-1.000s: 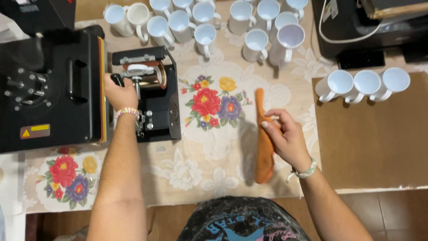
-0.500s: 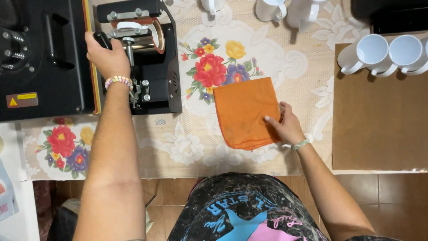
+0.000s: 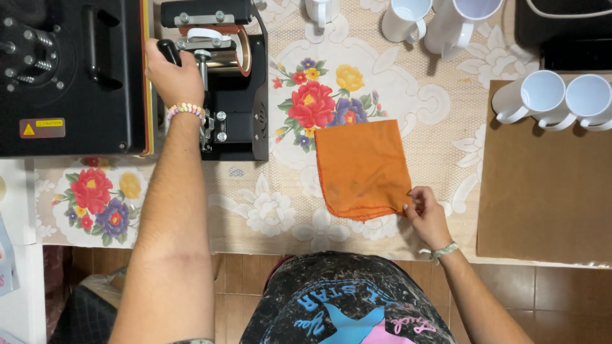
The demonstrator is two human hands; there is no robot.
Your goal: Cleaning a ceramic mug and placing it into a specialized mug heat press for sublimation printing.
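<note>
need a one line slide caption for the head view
Left hand on the mug press handle, right hand at the corner of an orange cloth.

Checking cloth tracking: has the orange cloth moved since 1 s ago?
Yes. The orange cloth was held up edge-on to the right of the red flower print; it now lies spread flat just below-right of the print, with the right hand at its lower right corner.

Bright, even light; sharp, soft shadows.

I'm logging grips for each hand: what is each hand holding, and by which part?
The left hand grips the black lever handle of the mug press. The right hand pinches the orange cloth at its near right corner.
</note>
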